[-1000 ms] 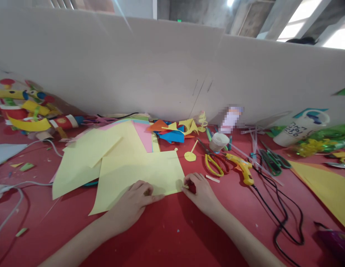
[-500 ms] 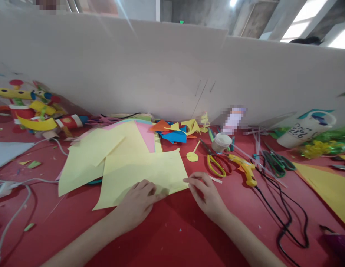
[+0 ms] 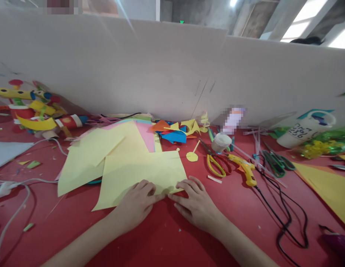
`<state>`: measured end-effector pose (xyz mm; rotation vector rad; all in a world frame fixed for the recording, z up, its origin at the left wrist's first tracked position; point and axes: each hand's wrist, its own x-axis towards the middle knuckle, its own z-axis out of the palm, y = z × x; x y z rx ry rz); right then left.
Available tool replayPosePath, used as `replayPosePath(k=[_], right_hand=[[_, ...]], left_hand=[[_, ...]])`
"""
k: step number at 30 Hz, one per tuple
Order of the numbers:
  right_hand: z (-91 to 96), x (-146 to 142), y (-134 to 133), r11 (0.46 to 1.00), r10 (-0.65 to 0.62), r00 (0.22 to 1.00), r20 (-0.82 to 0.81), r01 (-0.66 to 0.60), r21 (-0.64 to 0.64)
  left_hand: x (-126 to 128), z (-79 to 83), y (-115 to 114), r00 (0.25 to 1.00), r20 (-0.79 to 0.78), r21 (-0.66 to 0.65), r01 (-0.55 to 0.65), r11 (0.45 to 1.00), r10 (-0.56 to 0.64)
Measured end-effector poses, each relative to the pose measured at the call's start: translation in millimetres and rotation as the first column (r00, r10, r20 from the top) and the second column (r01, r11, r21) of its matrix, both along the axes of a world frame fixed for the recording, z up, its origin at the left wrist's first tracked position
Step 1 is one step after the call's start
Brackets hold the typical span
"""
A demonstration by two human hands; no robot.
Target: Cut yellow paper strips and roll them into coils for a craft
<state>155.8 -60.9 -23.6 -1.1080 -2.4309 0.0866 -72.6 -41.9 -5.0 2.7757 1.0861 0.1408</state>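
Note:
A pale yellow sheet of paper [image 3: 139, 168] lies in front of me, its near edge turned up in a narrow strip. My left hand [image 3: 139, 200] rests on that edge with curled fingers, gripping the paper, the index finger stretched along the strip. At the right part of the same edge, my right hand [image 3: 196, 202] grips the paper, its fingertips close to those of the left. More pale yellow sheets [image 3: 83, 159] lie under and to the left of this one. Beyond the sheet's right corner is a yellow paper disc with a stem [image 3: 192, 156].
Right of the sheet are yellow-handled scissors [image 3: 214, 167], a paper cup [image 3: 221, 142], a yellow glue gun [image 3: 246, 170] with a black cord, and green-handled scissors [image 3: 276, 165]. Coloured scraps [image 3: 175, 135] lie behind. Paper-and-cup toys [image 3: 30, 107] stand far left, before a white partition [image 3: 133, 74].
My right hand has moved left from the sheet's right corner along its near edge, towards my left hand. The left hand stays nearly in place.

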Motion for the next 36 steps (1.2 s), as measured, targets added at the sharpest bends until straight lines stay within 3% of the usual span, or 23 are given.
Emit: replayPosePath(k=[9,17,23,27,30,32,36], right_hand=[[3.2,12.8,3.7,0.999,-0.042,0.999,-0.017,0.042,0.001],[3.0,38.3,10.9,0.986,-0.162,0.985,-0.061,0.164,0.020],[8.3,48.7,14.2,0.991,-0.133,0.989,-0.062,0.133,0.002],[10.4,35.1,10.5,0.994,-0.109,0.981,-0.162,0.105,-0.035],[9.2,12.3,3.1,0.992,0.027,0.986,-0.167,-0.047,-0.120],[6.1,-2.0,-1.5,0.980,0.082,0.986,-0.143,-0.106,-0.169],[-1.5,-14.5,-5.1,0.976,0.066,0.992,-0.106,-0.086,-0.200]], left_hand=[[-0.6,0.6,0.4,1.000,-0.008,-0.013,0.000,1.000,0.000],[-0.4,4.3,-0.1,1.000,-0.021,-0.060,-0.007,0.998,0.006],[-1.1,2.1,0.7,1.000,-0.013,-0.052,-0.014,0.999,0.013],[-0.4,0.8,0.8,1.000,-0.004,-0.041,-0.009,0.999,0.009],[0.6,2.0,1.7,1.000,0.016,-0.066,-0.020,0.998,0.021],[0.1,3.8,3.2,0.999,0.043,-0.115,-0.028,0.993,0.033],[-9.0,7.5,7.3,0.976,0.195,-0.276,-0.044,0.960,0.101]])
